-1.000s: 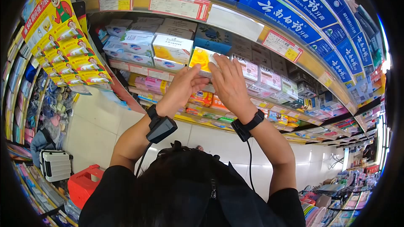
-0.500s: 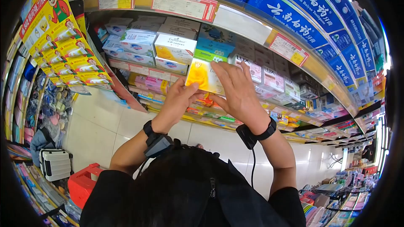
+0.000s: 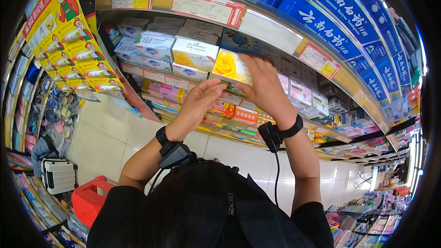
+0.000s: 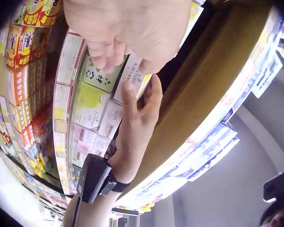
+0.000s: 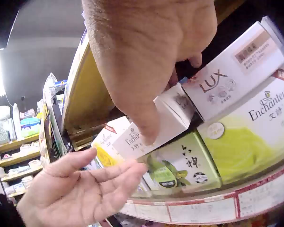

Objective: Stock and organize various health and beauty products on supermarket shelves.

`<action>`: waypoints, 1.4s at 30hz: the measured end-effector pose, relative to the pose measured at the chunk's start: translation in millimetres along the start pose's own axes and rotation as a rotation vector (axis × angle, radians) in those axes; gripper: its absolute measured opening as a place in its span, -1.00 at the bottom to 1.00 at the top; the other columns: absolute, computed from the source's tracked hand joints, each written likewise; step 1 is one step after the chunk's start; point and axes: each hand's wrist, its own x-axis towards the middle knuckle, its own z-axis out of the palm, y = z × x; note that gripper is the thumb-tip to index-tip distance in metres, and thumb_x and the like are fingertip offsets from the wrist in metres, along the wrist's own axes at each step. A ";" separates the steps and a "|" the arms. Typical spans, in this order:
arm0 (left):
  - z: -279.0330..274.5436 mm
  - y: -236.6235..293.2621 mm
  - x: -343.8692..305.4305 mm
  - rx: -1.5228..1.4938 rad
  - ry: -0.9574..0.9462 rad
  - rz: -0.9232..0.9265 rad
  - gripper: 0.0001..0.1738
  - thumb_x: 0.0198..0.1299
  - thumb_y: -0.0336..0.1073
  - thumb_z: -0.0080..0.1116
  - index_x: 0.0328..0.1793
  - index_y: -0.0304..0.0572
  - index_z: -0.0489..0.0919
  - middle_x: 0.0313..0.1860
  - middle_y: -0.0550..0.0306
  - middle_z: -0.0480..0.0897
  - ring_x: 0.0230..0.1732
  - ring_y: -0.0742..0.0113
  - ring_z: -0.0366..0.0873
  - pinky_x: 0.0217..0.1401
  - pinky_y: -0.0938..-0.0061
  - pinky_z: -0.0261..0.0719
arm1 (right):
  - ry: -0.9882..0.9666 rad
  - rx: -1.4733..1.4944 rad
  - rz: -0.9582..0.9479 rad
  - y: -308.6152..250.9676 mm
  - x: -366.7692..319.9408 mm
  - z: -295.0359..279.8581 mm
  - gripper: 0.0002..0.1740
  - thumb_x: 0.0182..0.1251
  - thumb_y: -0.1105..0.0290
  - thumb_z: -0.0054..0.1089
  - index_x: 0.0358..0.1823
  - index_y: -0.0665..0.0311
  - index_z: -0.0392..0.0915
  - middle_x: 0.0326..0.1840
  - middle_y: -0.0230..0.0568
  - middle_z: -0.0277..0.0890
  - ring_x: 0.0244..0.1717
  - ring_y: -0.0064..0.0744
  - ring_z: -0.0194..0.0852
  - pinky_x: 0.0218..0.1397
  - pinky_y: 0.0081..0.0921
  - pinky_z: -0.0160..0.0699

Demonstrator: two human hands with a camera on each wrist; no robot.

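A white soap box with a yellow rose (image 3: pixel 229 65) sits on the shelf stack in the head view. My right hand (image 3: pixel 268 87) grips its right part; in the right wrist view the thumb of this hand (image 5: pixel 149 61) lies on the front of the white box (image 5: pixel 168 127), with the fingers partly hidden behind. A green box (image 5: pixel 187 158) is directly underneath. Just in front, my left hand (image 3: pixel 197 106) is held with fingers relaxed, palm up in the right wrist view (image 5: pixel 85 191). The left wrist view shows the left hand (image 4: pixel 132 28) near the white box (image 4: pixel 130 73).
Another yellow-and-white box (image 3: pixel 195 54) stands to the left, with LUX boxes (image 3: pixel 301 93) to the right. Overhead runs a shelf edge with price labels (image 3: pixel 209 8), carrying blue toothpaste boxes (image 3: pixel 321 23). A yellow glue display (image 3: pixel 69 32) hangs at the left.
The rose box came forward and tilted half a second ago; it is now back and higher on the stack. My right hand moved with it, while my left hand has come away from its front edge.
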 end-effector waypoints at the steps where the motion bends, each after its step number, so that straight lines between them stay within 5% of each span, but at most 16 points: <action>1: -0.4 -0.2 -0.6 0.000 0.000 0.000 -0.53 0.42 -0.25 0.10 0.37 -0.26 0.39 0.22 0.00 0.56 0.15 0.28 0.59 0.19 0.46 0.55 | 0.027 -0.048 -0.004 1.9 -0.6 0.8 -0.26 0.02 0.36 0.45 0.28 0.31 0.37 0.19 -0.06 0.39 0.26 0.03 0.27 0.29 -0.14 0.25; 16: -3.4 0.5 4.1 -0.004 0.022 0.035 -0.40 0.40 -0.19 0.12 0.44 -0.39 0.29 0.28 0.01 0.53 0.17 0.30 0.56 0.22 0.44 0.51 | 0.101 -0.106 -0.029 10.3 -9.2 14.2 -0.39 0.06 0.36 0.44 0.17 0.30 0.47 0.14 -0.06 0.41 0.15 -0.01 0.32 0.19 -0.19 0.31; 26: -11.6 -5.8 -6.3 0.031 0.024 -0.011 -0.49 0.42 -0.23 0.08 0.42 -0.28 0.35 0.26 0.04 0.55 0.14 0.33 0.57 0.16 0.49 0.52 | 0.131 0.019 0.014 -26.9 44.4 26.9 -0.49 0.20 0.24 0.36 0.13 0.32 0.49 -0.01 0.00 0.50 0.00 0.08 0.44 0.07 -0.19 0.39; 32: -31.5 -1.5 -16.7 0.004 0.117 0.016 -0.52 0.43 -0.22 0.06 0.40 -0.24 0.36 0.22 0.08 0.55 0.13 0.35 0.57 0.12 0.49 0.52 | 0.235 0.026 -0.056 -34.8 43.8 34.0 -0.52 0.14 0.26 0.39 0.06 0.31 0.52 -0.08 -0.04 0.51 0.01 -0.05 0.46 0.06 -0.16 0.33; 42: -40.4 -3.2 -31.1 -0.211 0.109 0.248 -0.62 0.42 -0.32 0.08 0.31 -0.23 0.41 0.21 0.10 0.57 0.17 0.33 0.55 0.18 0.37 0.54 | -0.169 0.466 0.130 -46.9 26.9 6.5 -0.57 0.28 0.19 0.29 0.02 0.36 0.53 -0.21 0.00 0.60 -0.18 -0.09 0.56 0.01 -0.29 0.35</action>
